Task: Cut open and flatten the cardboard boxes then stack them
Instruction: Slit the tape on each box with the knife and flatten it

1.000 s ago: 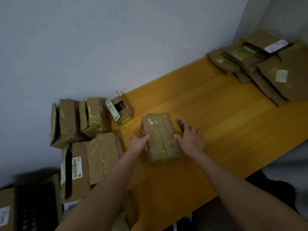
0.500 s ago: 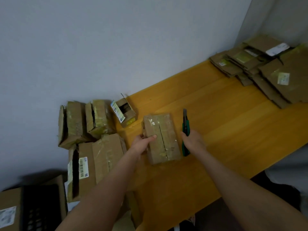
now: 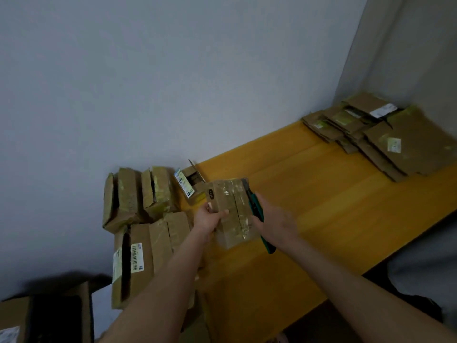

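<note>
Head view: both forearms reach in from the lower edge toward the middle of the frame. The left hand (image 3: pixel 207 220) grips the small brown tape-covered cardboard box (image 3: pixel 231 206) by its left long edge, at 9 o'clock of the box, with the thumb laid across the top face and the fingers curled under the side. The box sits over the near left part of the yellow wooden table (image 3: pixel 326 206); whether it rests flat or is tipped up I cannot tell. The right hand (image 3: pixel 275 220) is closed round a green-handled utility knife (image 3: pixel 256 209), knuckles up. The knife runs along the box's right side, its blade end pointing to 11 o'clock and its butt sticking out below the hand toward 5 o'clock.

At 9 o'clock of the held box stands a cluster of uncut brown cardboard boxes (image 3: pixel 146 251), some with barcode labels. Just beside it at 11 o'clock is a small open-topped carton (image 3: pixel 189 180). Toward 2 o'clock, at the table's far right corner, lies a stack of flattened cardboard (image 3: pixel 405 144).
</note>
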Available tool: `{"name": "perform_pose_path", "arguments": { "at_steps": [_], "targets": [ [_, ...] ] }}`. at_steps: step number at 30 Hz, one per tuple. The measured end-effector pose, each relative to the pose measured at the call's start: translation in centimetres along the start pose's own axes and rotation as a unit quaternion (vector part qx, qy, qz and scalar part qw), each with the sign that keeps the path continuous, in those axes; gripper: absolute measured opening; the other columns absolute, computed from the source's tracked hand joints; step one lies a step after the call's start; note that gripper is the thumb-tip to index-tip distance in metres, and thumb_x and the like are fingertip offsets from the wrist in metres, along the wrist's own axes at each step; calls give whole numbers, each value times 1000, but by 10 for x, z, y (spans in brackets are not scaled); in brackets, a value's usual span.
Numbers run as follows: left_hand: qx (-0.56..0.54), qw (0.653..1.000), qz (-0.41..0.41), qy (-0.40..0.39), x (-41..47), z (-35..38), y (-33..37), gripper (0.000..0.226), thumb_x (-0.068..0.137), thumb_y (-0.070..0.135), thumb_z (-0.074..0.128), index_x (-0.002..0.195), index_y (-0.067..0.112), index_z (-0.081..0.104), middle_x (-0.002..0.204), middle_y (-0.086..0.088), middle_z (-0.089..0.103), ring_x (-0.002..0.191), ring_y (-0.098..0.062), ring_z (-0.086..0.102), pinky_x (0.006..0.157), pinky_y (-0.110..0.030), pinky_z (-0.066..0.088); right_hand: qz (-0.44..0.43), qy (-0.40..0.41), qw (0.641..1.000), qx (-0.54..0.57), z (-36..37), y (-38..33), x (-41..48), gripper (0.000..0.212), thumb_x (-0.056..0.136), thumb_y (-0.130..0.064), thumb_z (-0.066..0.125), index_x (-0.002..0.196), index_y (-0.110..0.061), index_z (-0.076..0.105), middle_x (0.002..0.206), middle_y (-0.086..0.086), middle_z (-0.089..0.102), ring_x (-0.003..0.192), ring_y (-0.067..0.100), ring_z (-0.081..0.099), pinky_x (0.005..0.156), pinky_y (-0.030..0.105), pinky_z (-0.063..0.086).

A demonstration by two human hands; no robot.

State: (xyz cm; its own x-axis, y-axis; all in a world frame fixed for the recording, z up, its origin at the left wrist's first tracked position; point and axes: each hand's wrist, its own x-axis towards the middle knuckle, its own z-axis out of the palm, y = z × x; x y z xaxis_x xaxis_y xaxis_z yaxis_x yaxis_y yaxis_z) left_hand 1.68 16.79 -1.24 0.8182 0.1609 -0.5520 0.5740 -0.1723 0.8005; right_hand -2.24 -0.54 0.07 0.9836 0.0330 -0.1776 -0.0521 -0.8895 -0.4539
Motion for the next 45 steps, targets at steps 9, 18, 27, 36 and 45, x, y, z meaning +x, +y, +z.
{"name": "perform_pose_path", "arguments": {
  "at_steps": [9, 18, 27, 36, 45],
  "targets": [
    [-5, 1000, -2, -24, -5, 6, -5, 54, 86, 14, 72, 135, 12, 48, 116, -6, 62, 97, -23, 61, 84, -39, 54, -19, -41, 992, -115, -4, -11, -9, 61, 101, -40, 38, 153, -32, 7, 85, 1, 66, 68, 19, 61, 58, 31, 49],
    [-14, 999, -12, -26, -6, 13, -5, 52, 88, 13, 70, 135, 12, 48, 101, 1, 62, 83, -17, 61, 59, -29, 49, -20, -49, 976, -212, -8, -24, -4, 61, 99, -38, 43, 152, -27, 15, 91, 2, 64, 72, 21, 55, 59, 30, 42],
    [-20, 1000, -4, -6, -2, 15, -5, 54, 88, 10, 68, 137, 9, 45, 127, -11, 61, 109, -29, 62, 86, -40, 52, -32, -83, 971, -222, -13, -22, 3, 45, 95, -30, 47, 139, -27, 39, 89, 0, 59, 78, 21, 56, 59, 30, 40],
    [29, 998, 45, -35, 9, 20, 8, 70, 88, 13, 69, 148, 14, 34, 130, -8, 59, 109, -27, 62, 88, -41, 54, -30, -143, 969, -197, -4, -14, -4, 28, 93, -42, 48, 116, -26, 55, 86, -1, 59, 77, 21, 58, 60, 30, 48],
    [-63, 995, 40, 68, 35, 7, 21, 64, 85, 20, 72, 141, 15, 41, 137, -6, 56, 118, -30, 58, 97, -52, 50, -68, -96, 973, -196, -18, -12, 2, 44, 93, -29, 52, 136, -29, 44, 96, 3, 66, 79, 23, 62, 57, 29, 43]
  ]
}}
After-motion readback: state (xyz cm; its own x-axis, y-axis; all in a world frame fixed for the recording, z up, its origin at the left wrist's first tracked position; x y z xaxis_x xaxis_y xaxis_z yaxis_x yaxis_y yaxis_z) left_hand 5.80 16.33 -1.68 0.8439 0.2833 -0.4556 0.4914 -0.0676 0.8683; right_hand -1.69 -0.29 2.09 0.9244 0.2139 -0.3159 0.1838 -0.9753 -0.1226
